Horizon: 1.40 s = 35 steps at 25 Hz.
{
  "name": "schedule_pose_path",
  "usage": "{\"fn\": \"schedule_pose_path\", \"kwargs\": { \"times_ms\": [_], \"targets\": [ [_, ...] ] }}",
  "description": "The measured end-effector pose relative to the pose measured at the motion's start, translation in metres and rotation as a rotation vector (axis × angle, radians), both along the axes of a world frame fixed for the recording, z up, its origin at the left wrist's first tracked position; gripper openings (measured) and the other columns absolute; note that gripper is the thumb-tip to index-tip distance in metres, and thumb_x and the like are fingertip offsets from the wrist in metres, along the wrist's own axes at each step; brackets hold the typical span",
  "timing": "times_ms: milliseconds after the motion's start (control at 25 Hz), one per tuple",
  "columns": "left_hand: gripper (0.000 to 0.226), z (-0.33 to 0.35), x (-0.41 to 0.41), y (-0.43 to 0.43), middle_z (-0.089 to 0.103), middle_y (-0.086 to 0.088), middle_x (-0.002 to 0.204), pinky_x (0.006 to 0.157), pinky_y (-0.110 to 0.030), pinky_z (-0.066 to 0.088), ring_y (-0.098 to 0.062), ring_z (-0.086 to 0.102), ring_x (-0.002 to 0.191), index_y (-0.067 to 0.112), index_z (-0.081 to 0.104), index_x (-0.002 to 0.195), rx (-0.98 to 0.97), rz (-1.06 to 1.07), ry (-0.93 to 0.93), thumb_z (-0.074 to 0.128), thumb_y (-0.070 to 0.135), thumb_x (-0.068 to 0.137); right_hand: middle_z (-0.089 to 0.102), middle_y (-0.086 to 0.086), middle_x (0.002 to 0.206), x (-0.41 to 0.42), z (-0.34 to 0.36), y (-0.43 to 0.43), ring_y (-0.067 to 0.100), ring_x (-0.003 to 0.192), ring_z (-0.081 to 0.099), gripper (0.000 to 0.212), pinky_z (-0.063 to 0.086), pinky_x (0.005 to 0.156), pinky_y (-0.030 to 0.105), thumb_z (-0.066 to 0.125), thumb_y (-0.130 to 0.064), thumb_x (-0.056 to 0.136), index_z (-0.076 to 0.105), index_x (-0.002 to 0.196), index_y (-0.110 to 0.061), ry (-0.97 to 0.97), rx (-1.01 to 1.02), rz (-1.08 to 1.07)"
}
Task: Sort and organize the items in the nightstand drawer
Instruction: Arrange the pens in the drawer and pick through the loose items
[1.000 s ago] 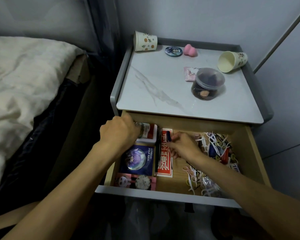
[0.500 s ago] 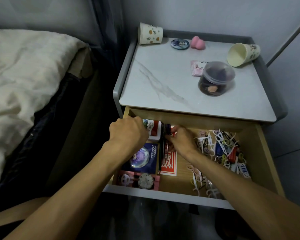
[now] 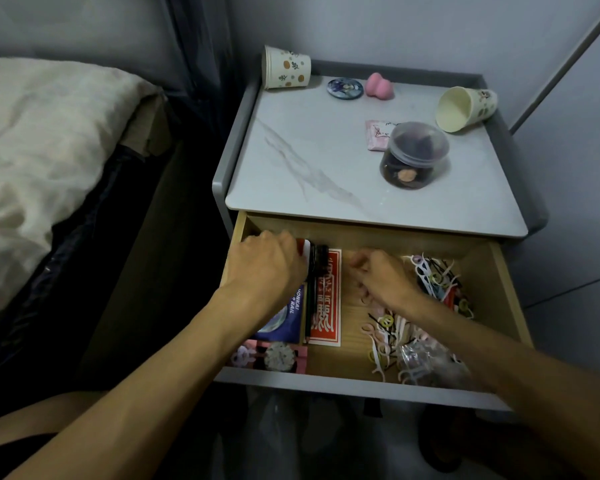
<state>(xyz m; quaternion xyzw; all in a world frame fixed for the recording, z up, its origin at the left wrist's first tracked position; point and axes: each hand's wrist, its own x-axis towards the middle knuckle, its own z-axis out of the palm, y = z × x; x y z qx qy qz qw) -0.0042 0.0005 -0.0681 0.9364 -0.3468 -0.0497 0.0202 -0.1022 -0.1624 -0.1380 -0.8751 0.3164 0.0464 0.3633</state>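
My left hand (image 3: pixel 267 268) is gripping a dark-capped red-and-white bottle (image 3: pixel 316 260); I cannot tell my right hand (image 3: pixel 383 277)'s hold, clips (image 3: pixel 433 278) crowding beside.

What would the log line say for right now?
left hand: grips bottle at drawer back | right hand: beside red card, grip unclear | drawer: open | clips: loose pile

A home bedroom: bed (image 3: pixel 49 140) beside a marble-topped nightstand (image 3: pixel 326 161).
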Motion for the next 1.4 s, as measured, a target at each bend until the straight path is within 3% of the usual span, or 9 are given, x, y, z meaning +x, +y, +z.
{"fn": "schedule_pose_path", "kwargs": {
  "times_ms": [200,360,520,640,760,920,1160,1320,1400],
  "targets": [
    [0.026,-0.01,-0.02,-0.015,0.067,-0.011,0.108,0.073,-0.034,0.045,-0.031,0.064,0.097,0.019,0.061,0.108,-0.045,-0.192,0.201,0.05,0.039,0.095,0.07,-0.008,0.08,-0.064,0.029,-0.052,0.012,0.071,0.065,0.011,0.056,0.068,0.033,0.063,-0.022,0.089,0.068,0.08,-0.027,0.328,-0.197,0.231],
    [0.035,-0.034,-0.042,-0.037,0.064,-0.019,0.113,0.084,-0.041,0.052,-0.038,0.062,0.102,0.015,0.053,0.125,-0.032,-0.256,0.465,0.054,0.033,0.094,0.059,0.002,0.115,-0.091,0.033,-0.071,0.018,0.092,0.058,0.027,0.047,0.073,0.029,0.065,-0.033,0.089,0.063,0.115,-0.028,0.44,-0.461,0.256],
    [0.057,-0.057,-0.058,-0.056,0.047,-0.016,0.138,0.091,-0.039,0.046,-0.035,0.054,0.117,0.021,0.035,0.141,-0.043,-0.27,0.674,0.056,0.044,0.094,0.045,0.014,0.132,-0.103,0.017,-0.069,0.033,0.111,0.056,0.057,0.047,0.09,0.038,0.067,-0.039,0.089,0.042,0.136,-0.02,0.386,-0.44,0.173],
    [0.073,-0.066,-0.057,-0.07,0.029,-0.015,0.15,0.098,-0.04,0.045,-0.037,0.052,0.121,0.024,0.024,0.149,-0.062,-0.184,0.674,0.061,0.046,0.091,0.043,0.019,0.134,-0.103,0.008,-0.071,0.036,0.109,0.059,0.06,0.048,0.089,0.038,0.068,-0.031,0.088,0.037,0.136,-0.015,0.382,-0.424,0.112],
    [0.073,-0.073,-0.059,-0.093,0.027,-0.014,0.149,0.087,-0.029,0.048,-0.032,0.058,0.11,0.025,0.023,0.15,-0.093,-0.171,0.674,0.059,0.048,0.092,0.045,0.021,0.132,-0.097,0.006,-0.076,0.037,0.109,0.058,0.06,0.047,0.085,0.038,0.069,-0.028,0.085,0.037,0.134,-0.015,0.396,-0.361,0.088],
    [0.066,-0.084,-0.071,-0.118,0.033,-0.01,0.144,0.085,-0.024,0.043,-0.03,0.056,0.113,0.023,0.032,0.148,-0.13,-0.217,0.69,0.059,0.046,0.093,0.063,0.008,0.118,-0.091,0.003,-0.077,0.03,0.104,0.062,0.046,0.048,0.077,0.034,0.069,-0.035,0.086,0.046,0.122,-0.019,0.303,-0.396,0.075],
    [0.052,-0.093,-0.077,-0.12,0.052,-0.003,0.13,0.081,-0.022,0.042,-0.023,0.058,0.109,0.022,0.044,0.141,-0.236,-0.201,0.689,0.061,0.035,0.093,0.061,0.006,0.084,-0.088,0.004,-0.075,0.033,0.083,0.066,0.049,0.041,0.065,0.031,0.063,-0.011,0.085,0.035,0.125,-0.017,0.235,-0.335,-0.046],
    [0.05,-0.092,-0.083,-0.126,0.054,-0.005,0.129,0.091,-0.034,0.049,-0.025,0.054,0.112,0.021,0.047,0.136,-0.251,-0.202,0.41,0.061,0.039,0.091,0.053,0.006,0.081,-0.09,0.019,-0.08,0.033,0.082,0.061,0.023,0.037,0.066,0.031,0.056,-0.006,0.088,0.04,0.104,-0.012,0.246,-0.364,-0.017],
    [0.04,-0.09,-0.086,-0.136,0.056,-0.007,0.123,0.083,-0.032,0.052,-0.024,0.056,0.104,0.017,0.053,0.127,-0.28,-0.191,0.384,0.06,0.037,0.092,0.055,0.01,0.083,-0.095,0.024,-0.085,0.034,0.086,0.06,0.009,0.038,0.066,0.032,0.053,-0.004,0.088,0.046,0.09,-0.008,0.244,-0.398,0.015]
  ]
}}
